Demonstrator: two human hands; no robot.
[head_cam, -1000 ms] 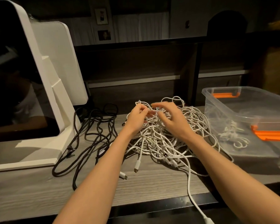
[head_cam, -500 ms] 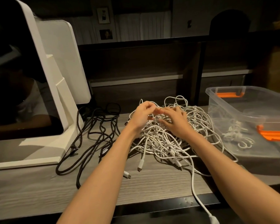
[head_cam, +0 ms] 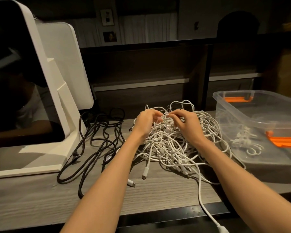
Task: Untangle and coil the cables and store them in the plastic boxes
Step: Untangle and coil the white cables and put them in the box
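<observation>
Both hands are in over the pile: the left hand has its fingers curled, pinching a white strand at the top of the heap, and the right hand meets it fingertip to fingertip, its fingers bent down into the same strands. The two hands almost touch at the very crest of the tangle.

The white cables sit right under and around both hands, a loose knotted mound on the table, spreading out toward the wrists. Several plugs stick out of the near side, between the forearms, and one long white lead runs off the pile, passes inside the right forearm and drops over the table's near edge.

To the outside of the left hand, apart from the white heap, lie the black cables, looped flat on the table. Beyond them stands a white machine with a dark glass front.

To the outside of the right hand is the clear box, open-topped, with orange latches. Inside it, on the bottom, a small white bundle rests near the closer orange latch.
</observation>
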